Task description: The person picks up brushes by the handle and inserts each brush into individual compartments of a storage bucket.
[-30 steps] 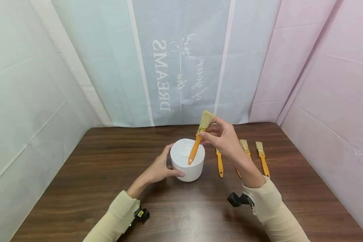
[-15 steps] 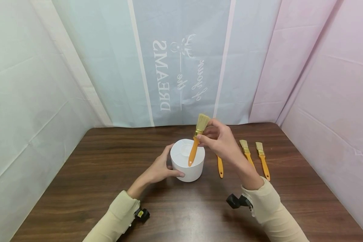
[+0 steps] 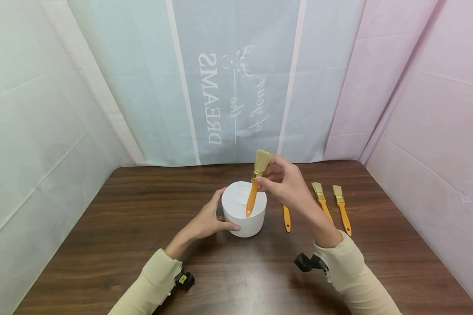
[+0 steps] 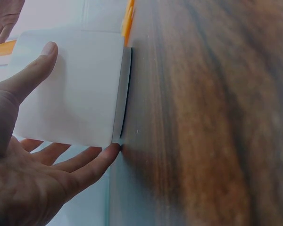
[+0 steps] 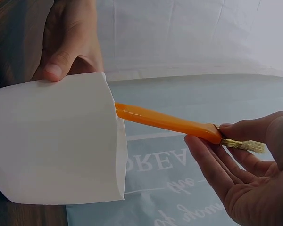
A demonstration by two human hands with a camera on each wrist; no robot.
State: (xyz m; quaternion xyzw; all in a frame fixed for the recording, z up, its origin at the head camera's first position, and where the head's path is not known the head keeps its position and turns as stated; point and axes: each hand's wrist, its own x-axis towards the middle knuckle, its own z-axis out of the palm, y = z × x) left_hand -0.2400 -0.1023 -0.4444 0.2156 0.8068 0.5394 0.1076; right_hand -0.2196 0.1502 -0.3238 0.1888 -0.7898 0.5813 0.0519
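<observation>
A white round container, its top open, stands upright on the table. My left hand holds it from the left, thumb on the near wall and fingers along the far side, as the left wrist view also shows. Above it my right hand pinches a paintbrush near its metal band. The brush is tilted, pale bristles up, with its orange handle pointing down. In the right wrist view the end of the handle is just inside the container's rim; the rim hides its tip.
Right of the container lie more paintbrushes: one partly under my right hand, another partly behind my forearm, and a third farther right. The dark wooden table ends at hanging cloths at the back and sides.
My right hand has moved slightly left and down with the paintbrush, which now stands more upright, its handle end lower at the container's opening. The left hand and container stay put.
</observation>
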